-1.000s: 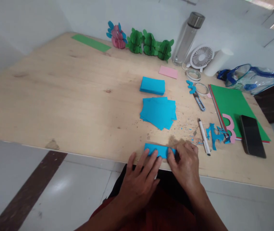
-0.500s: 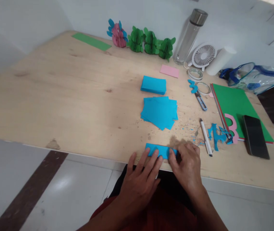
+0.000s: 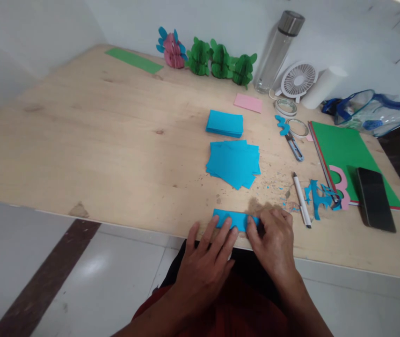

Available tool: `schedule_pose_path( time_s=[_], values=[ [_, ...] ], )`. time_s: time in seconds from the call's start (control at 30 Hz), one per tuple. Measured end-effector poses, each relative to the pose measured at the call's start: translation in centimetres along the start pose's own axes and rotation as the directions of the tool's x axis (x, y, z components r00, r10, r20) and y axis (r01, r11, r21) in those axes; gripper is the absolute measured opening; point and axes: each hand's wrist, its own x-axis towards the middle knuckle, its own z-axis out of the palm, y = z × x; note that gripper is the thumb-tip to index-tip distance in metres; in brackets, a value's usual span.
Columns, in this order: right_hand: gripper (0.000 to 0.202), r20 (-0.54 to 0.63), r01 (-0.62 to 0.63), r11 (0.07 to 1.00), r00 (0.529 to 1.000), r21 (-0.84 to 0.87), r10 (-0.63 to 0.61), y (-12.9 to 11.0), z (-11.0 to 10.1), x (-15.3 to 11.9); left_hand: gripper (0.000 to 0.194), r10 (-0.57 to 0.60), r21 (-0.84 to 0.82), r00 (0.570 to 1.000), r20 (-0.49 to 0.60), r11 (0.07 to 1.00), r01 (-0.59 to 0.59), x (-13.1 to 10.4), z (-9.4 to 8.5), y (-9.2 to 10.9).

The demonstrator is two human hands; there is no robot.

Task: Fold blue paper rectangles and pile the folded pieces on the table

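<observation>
A narrow blue strip of paper, seemingly folded, lies at the table's front edge. My left hand rests with fingers stretched and spread, its fingertips pressing on the strip's left and middle part. At the strip's right end, my right hand pinches the paper between thumb and curled fingers, which hide that end. Beyond the strip lies a loose pile of blue paper sheets. Farther back is a neat stack of blue paper.
To the right are a white pen, blue paper scraps, a utility knife, a phone and green sheets. Green paper figures, a glass bottle and a small fan line the wall.
</observation>
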Motion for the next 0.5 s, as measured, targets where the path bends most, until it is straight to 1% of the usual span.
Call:
schedule_pose_path(
  time_s=[0.37, 0.5],
  values=[
    [0.022, -0.004, -0.01, 1.0, 1.0, -0.015, 0.01, -0.05, 0.0, 0.04, 0.049, -0.003, -0.012, 1.0, -0.006, 1.0, 0.003, 0.01, 0.01, 0.02],
    [0.02, 0.003, -0.007, 1.0, 1.0, -0.02, 0.007, -0.07, 0.02, -0.01, 0.049, -0.001, -0.003, 1.0, -0.007, 1.0, 0.001, -0.03, 0.04, 0.05]
  ],
)
